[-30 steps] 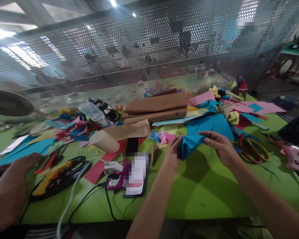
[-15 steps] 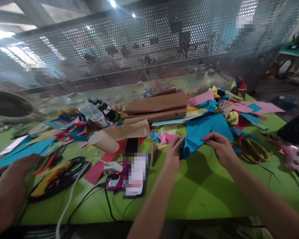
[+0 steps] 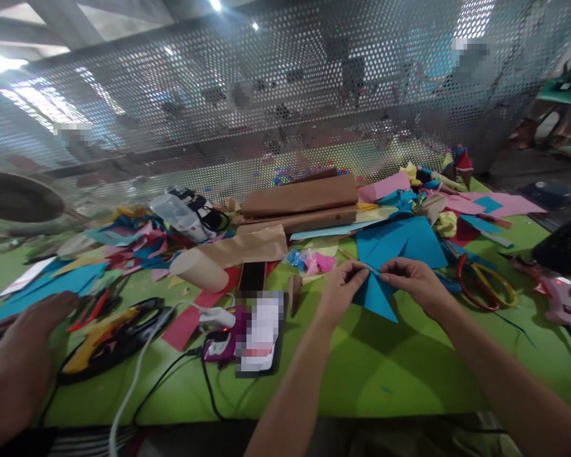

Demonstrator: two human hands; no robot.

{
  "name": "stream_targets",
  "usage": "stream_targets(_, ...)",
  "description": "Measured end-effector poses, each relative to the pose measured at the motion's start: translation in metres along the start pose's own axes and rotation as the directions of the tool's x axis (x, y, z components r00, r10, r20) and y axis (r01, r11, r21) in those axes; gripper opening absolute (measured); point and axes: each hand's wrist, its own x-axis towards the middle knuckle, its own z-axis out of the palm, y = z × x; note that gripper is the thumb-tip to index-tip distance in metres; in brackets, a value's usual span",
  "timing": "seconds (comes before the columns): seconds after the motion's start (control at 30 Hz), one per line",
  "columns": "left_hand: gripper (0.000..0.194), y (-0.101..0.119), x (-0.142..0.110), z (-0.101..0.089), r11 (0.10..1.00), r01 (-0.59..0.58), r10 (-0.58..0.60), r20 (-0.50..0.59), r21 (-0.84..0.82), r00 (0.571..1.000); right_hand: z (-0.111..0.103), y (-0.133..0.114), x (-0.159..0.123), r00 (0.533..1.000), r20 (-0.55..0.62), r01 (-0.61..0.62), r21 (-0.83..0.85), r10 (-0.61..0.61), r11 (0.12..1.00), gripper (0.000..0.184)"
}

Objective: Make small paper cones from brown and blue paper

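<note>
A folded piece of blue paper (image 3: pixel 375 299) is pinched between my two hands, held above the green table (image 3: pixel 390 381). My left hand (image 3: pixel 343 287) grips its upper left edge with thumb and fingers. At its upper right, close beside the other thumb, my right hand (image 3: pixel 412 282) pinches the paper. One pointed corner hangs down between the hands. Behind them lies a larger blue sheet (image 3: pixel 400 241), partly covered. A small brown paper cone (image 3: pixel 294 294) stands left of my left hand, near small pink and blue paper pieces (image 3: pixel 314 260).
Scissors (image 3: pixel 488 282) and a pink glue gun (image 3: pixel 559 298) lie to the right. Left are a phone (image 3: pixel 261 336), a purple power adapter (image 3: pixel 226 339) with cables, a paper cup-like roll (image 3: pixel 197 270) and a yellow-black glue gun (image 3: pixel 105 339). Another person's arm (image 3: pixel 23 355) rests at far left.
My hands have drawn closer together at the paper's top edge. The blue paper has turned, and a pointed corner now hangs downward.
</note>
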Motion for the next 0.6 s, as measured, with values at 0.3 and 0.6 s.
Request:
stream_targets(0.3, 0.026, -0.0043, -0.0011, 0.001, 0.978, 0.123, -0.114, 0.062, -0.17, 0.992, 0.0021, -0.0028, -0.0024, 0.997, 0.012, 0.075, -0.114, -0.074, 0.991, 0.034)
stream_targets(0.6, 0.029, -0.0079, -0.0007, 0.0039, 0.973, 0.139, -0.127, 0.074, -0.183, 0.989, 0.0048, -0.0019, -0.0024, 0.998, 0.043, 0.053, -0.129, -0.048, 0.99, 0.031)
